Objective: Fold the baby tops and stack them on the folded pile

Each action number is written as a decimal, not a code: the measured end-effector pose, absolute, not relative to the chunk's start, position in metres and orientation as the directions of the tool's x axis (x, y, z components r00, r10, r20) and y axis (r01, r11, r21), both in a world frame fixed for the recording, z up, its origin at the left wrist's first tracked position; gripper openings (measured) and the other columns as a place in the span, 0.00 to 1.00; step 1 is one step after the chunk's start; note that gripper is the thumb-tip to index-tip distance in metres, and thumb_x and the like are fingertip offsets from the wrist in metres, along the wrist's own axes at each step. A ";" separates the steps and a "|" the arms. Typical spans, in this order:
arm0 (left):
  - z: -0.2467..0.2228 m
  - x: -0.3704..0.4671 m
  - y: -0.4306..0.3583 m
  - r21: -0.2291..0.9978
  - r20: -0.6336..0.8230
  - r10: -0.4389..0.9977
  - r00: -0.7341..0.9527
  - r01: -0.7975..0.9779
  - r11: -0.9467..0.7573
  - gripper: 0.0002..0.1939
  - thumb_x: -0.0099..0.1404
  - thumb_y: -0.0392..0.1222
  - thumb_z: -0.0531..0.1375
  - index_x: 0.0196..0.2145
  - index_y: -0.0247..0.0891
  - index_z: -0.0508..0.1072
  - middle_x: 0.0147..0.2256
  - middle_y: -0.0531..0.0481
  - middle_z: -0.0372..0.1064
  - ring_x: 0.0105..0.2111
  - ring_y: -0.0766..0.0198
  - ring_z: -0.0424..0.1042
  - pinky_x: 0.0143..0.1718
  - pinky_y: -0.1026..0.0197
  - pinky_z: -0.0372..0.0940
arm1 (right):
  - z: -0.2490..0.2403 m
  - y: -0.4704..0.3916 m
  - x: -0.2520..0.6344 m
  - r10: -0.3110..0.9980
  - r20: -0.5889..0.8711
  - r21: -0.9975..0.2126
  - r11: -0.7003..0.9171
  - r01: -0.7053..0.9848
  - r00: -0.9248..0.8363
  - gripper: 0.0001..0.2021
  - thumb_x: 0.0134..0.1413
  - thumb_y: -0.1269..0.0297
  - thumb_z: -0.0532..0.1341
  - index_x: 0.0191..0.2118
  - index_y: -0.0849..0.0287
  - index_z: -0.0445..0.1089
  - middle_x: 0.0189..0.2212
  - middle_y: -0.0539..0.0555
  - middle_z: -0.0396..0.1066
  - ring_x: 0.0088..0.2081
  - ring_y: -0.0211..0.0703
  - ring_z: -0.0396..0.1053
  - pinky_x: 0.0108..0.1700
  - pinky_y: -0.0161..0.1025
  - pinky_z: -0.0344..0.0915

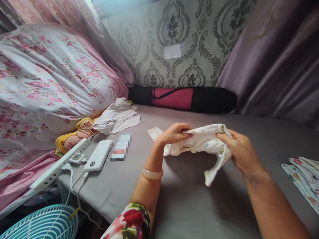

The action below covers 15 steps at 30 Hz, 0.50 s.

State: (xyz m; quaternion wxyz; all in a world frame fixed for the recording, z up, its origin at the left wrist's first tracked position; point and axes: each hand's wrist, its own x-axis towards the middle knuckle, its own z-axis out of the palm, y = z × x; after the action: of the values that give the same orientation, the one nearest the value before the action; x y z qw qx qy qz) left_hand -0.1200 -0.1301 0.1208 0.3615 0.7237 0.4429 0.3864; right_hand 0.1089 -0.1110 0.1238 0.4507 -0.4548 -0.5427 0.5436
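Note:
A small white baby garment (203, 139) with a sparse printed pattern is stretched between my two hands above the grey sheet. My left hand (173, 133) is closed on its left part, the thumb and fingers pinching the cloth. At the other end, my right hand (240, 147) grips the upper edge with thumb on top. One narrow piece of the garment dangles below my right hand. A pale printed piece of cloth or paper (155, 132) lies on the sheet just beyond my left wrist, partly hidden by it.
Folded patterned clothes (301, 181) lie at the right edge. Leftward are a crumpled white garment (118, 116), a white power bank (98, 156), a blurred flat item (121, 147), and a power strip (57, 167) with cables. A black-and-pink bag (171, 99) lies along the wall; a blue basket-like grille (42, 224) stands below the edge.

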 end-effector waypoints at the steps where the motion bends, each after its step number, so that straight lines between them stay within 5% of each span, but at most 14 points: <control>1: 0.125 -0.120 -0.133 0.884 0.298 0.920 0.256 0.290 -0.367 0.11 0.62 0.46 0.61 0.36 0.34 0.72 0.32 0.52 0.68 0.34 0.66 0.65 0.35 0.64 0.61 | 0.130 -0.114 0.114 0.973 -0.030 -1.000 -0.029 0.008 -0.228 0.12 0.39 0.57 0.68 0.31 0.56 0.74 0.20 0.49 0.70 0.21 0.41 0.67 0.23 0.36 0.62; 6: 0.137 -0.115 -0.141 0.912 0.390 0.911 0.133 0.080 -0.402 0.14 0.60 0.48 0.63 0.39 0.34 0.73 0.37 0.48 0.71 0.37 0.65 0.68 0.39 0.64 0.63 | 0.141 -0.114 0.138 0.892 -0.126 -0.990 -0.083 0.116 -0.434 0.17 0.41 0.50 0.67 0.36 0.56 0.75 0.27 0.53 0.75 0.27 0.48 0.72 0.30 0.41 0.69; 11: 0.101 -0.114 -0.120 0.948 0.231 0.961 0.151 0.189 -0.257 0.13 0.58 0.45 0.64 0.38 0.35 0.75 0.34 0.50 0.71 0.32 0.67 0.67 0.33 0.66 0.62 | 0.113 -0.086 0.146 0.891 -0.050 -0.905 0.150 0.397 -0.451 0.08 0.39 0.62 0.62 0.29 0.58 0.74 0.26 0.50 0.73 0.29 0.43 0.69 0.30 0.35 0.64; 15: 0.074 -0.108 -0.105 0.948 0.157 0.972 0.172 0.251 -0.197 0.18 0.55 0.48 0.67 0.41 0.36 0.76 0.35 0.50 0.73 0.32 0.66 0.69 0.33 0.65 0.63 | 0.100 -0.077 0.148 0.874 -0.023 -0.858 0.233 0.459 -0.486 0.12 0.40 0.68 0.57 0.34 0.58 0.73 0.27 0.47 0.72 0.29 0.40 0.67 0.27 0.32 0.60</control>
State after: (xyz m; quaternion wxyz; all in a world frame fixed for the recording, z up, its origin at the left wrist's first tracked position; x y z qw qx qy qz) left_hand -0.1080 -0.1047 0.0740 0.4174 0.6417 0.4765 0.4323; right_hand 0.1478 -0.0766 0.0996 0.2415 -0.4459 -0.7470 0.4299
